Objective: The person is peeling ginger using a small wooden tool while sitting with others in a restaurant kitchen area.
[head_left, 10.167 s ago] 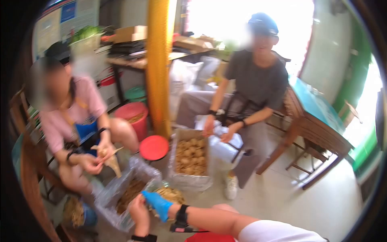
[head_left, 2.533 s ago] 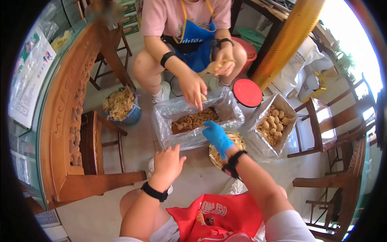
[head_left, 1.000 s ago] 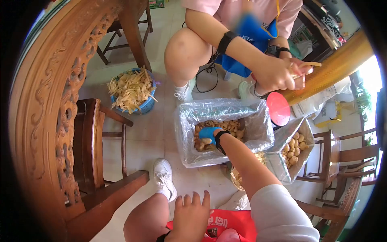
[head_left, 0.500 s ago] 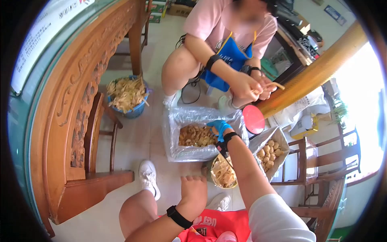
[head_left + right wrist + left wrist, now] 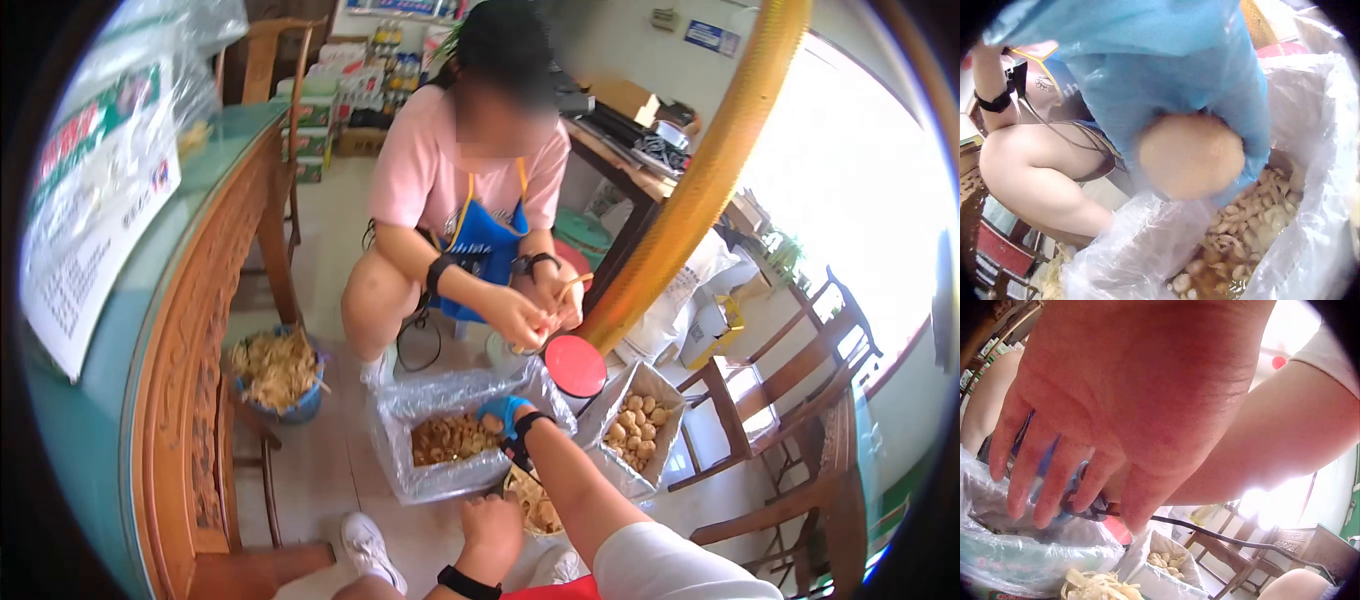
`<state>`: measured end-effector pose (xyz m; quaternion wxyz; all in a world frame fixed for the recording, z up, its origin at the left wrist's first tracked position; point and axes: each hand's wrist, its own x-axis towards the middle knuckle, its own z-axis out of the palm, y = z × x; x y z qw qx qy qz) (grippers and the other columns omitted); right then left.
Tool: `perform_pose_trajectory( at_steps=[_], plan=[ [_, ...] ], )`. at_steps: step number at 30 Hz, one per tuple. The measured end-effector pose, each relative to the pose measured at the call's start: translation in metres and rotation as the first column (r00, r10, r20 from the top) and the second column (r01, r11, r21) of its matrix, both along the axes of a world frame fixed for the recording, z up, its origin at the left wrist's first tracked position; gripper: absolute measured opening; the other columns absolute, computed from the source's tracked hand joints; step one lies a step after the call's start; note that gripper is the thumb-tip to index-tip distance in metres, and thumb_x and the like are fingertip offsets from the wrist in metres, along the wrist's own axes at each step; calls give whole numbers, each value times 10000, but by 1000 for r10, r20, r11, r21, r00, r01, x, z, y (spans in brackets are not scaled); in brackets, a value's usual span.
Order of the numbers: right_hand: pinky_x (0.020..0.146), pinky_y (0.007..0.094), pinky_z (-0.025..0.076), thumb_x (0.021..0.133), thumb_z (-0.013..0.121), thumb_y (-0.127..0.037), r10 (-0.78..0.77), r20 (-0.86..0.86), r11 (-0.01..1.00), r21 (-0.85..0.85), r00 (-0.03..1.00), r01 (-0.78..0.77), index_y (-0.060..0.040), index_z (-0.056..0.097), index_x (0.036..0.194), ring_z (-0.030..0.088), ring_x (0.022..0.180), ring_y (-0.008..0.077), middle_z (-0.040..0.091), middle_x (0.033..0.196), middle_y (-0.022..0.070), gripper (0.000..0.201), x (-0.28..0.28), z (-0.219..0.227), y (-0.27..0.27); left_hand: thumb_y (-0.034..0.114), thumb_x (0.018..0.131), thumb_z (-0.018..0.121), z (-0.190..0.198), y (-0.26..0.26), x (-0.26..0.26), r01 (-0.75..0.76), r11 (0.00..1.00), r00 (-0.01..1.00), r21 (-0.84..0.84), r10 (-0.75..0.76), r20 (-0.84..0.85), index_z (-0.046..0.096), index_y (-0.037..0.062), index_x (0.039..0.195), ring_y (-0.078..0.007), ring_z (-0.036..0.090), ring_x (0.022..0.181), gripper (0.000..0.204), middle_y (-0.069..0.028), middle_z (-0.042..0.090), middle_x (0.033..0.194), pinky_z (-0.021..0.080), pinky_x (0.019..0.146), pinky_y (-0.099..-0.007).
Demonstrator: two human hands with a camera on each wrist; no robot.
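Note:
My right hand (image 5: 500,410), in a blue glove (image 5: 1166,81), grips a pale round tuber (image 5: 1191,156) just above the plastic-lined box (image 5: 400,470) of brownish pieces (image 5: 1241,250). My bare left hand (image 5: 490,518) hangs low beside my knee, near a small basket of pale peelings (image 5: 538,508). In the left wrist view the left hand (image 5: 1135,394) has its fingers (image 5: 1041,481) loosely extended and holds nothing. Opposite me a person in a pink shirt and blue apron (image 5: 480,255) crouches, both hands working on a small item (image 5: 545,305).
A second lined box of round tubers (image 5: 635,420) stands right of the first, with a red lid (image 5: 572,365) behind it. A blue basket of peelings (image 5: 275,370) sits by the carved wooden table (image 5: 190,380). A yellow pole (image 5: 690,200) and wooden chairs (image 5: 790,400) stand at the right.
My right hand has come up out of the pieces in the lined box with a tuber in its grip. The head view has tilted upward. My left hand stays low by my knee.

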<state>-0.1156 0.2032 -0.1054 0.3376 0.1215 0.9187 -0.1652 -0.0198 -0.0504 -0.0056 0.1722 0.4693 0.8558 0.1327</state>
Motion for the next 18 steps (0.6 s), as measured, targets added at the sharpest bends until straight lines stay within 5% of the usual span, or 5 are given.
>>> perform_pose_trajectory(
  at_steps=[3,5,9,14,18],
  plan=[
    [828,323,492,793,559,-137,-174,-88,850,-517,981,105,-104,598,974,606,947,238,643,1040,74,189,-2,-84,40,372,813,625,-10,0,-5,24,998,998,-53,-27,-57,614,93,1031,-283,627,953,353,-108,663,976,425,834,-434],
    [823,326,469,813,593,-218,-467,388,312,-768,794,559,-108,565,963,582,906,241,625,1005,62,187,-4,-104,47,381,813,627,-11,-1,-8,25,995,999,-93,-30,-45,606,88,1053,-289,619,973,380,-110,659,995,421,846,-437],
    [839,424,441,838,577,-333,-279,-293,889,-439,914,131,-117,562,1018,550,953,267,600,1067,68,282,-8,-123,58,404,817,625,-7,-1,-8,35,988,998,-150,-44,-54,590,77,1100,-308,592,1034,434,-120,643,1059,392,899,-447],
    [899,593,342,868,486,-458,-887,353,61,-549,297,833,-134,565,1071,479,1103,348,549,1119,91,391,-10,-33,2,407,821,620,-3,0,-10,19,981,997,-195,-5,74,583,78,1110,-311,579,1063,440,-133,634,1081,365,936,-459],
    [852,489,402,878,473,-462,-906,261,165,-509,334,845,-125,584,1017,519,962,278,556,1020,87,381,-19,-53,4,403,835,605,-7,0,-7,30,986,999,-167,-23,47,585,80,1102,-307,581,1060,419,-134,634,1071,364,942,-470]
  ],
)
